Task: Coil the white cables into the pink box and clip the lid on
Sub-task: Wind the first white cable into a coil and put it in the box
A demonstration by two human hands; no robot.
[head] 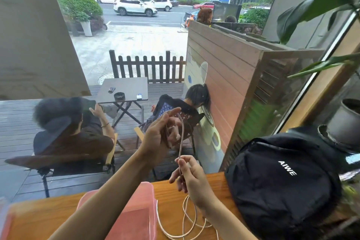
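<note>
My left hand (158, 136) is raised above the table with loops of the white cable (181, 138) wound around its fingers. A taut stretch of that cable runs down to my right hand (191, 179), which pinches it between thumb and fingers. Below my right hand the rest of the cable lies in loose loops (187, 222) on the wooden table. The pink box (142, 212) stands open on the table under my left forearm, its inside partly hidden by the arm. A pink translucent piece at the far left edge (4, 218) may be the lid; I cannot tell.
A black backpack (282, 183) fills the table's right side, close to my right hand. The wooden table (171, 189) ends at a window pane; beyond it two people sit on a deck. A potted plant (346, 121) stands at the far right.
</note>
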